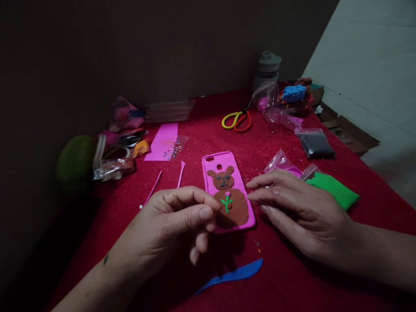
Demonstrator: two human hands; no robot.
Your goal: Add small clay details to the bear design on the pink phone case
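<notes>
on the red counter (292, 277) the pink phone case (228, 190) lies between the hands; left hand (172, 221) grip pinched nearly closed, contents unclear; right hand (292, 208) flat, empty. a careless press could smear the clay bear (227, 195).

At the centre of the frame a pink phone case (227, 190) with a brown clay bear lies on the red table (286, 277). The left hand (172, 221) pinches its fingers at the case's lower left edge; the right hand (299, 212) rests flat, fingertips touching its right edge. A blue clay strip (234, 274) lies below, a green bag (334, 190) at right.
</notes>
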